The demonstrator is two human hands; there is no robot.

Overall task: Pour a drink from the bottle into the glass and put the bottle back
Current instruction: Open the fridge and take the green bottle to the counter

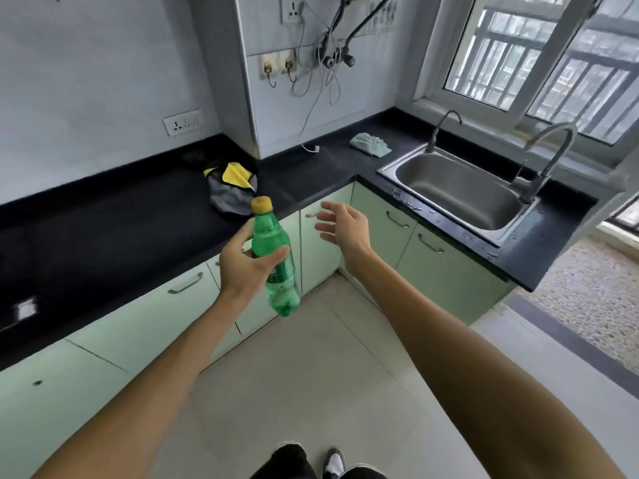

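A green plastic bottle with a yellow cap on it is held in the air in front of the counter corner, tilted slightly. My left hand grips it around the middle. To the right of the bottle's neck my right hand hovers with its fingers spread, not touching the bottle. No glass is in view.
A black L-shaped countertop runs over pale green cabinets. A yellow and grey cloth lies near the corner, a pale cloth beside the steel sink with its taps. Cables hang on the wall. Tiled floor lies below.
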